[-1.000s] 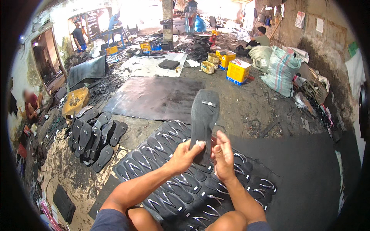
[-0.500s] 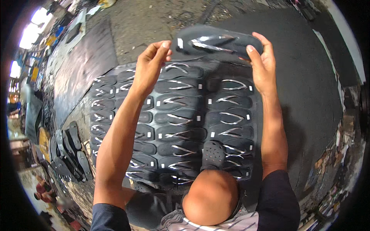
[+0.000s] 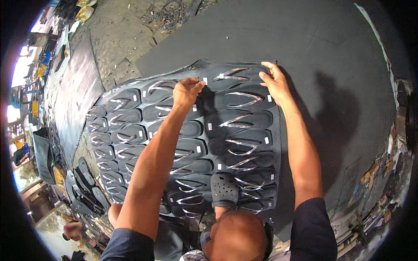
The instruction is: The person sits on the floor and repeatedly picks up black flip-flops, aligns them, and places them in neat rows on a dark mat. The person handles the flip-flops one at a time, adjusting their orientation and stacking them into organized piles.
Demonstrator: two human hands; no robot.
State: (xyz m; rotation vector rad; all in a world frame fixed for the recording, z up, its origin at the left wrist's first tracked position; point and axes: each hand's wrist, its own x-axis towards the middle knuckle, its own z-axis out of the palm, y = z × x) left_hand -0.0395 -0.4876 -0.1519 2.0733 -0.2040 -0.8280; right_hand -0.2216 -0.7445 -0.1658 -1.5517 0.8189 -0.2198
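A black flip-flop (image 3: 254, 78) with a shiny silver strap lies lengthwise between my hands, at the far edge of several rows of similar flip-flops (image 3: 174, 201). My left hand (image 3: 187, 92) is closed, its fingertips pinched at the end that bears a small white label. At the opposite end my right hand (image 3: 275, 85) grips the rim, thumb over the top and fingers at the far side. The rows rest on a dark sheet (image 3: 277, 148), their straps facing up. My left forearm hides some of the flip-flops.
A perforated dark clog (image 3: 224, 191) stands among the near flip-flops. Wide black sheeting (image 3: 313, 48) spreads to the right and far side. On the left lie a grey sheet (image 3: 80, 82) and a pile of loose dark soles (image 3: 87, 185). A person (image 3: 72, 230) is at lower left.
The flip-flop has come down from above the rows onto their far edge. My left hand has moved to its labelled end, while the right still holds the other. The view has shifted.
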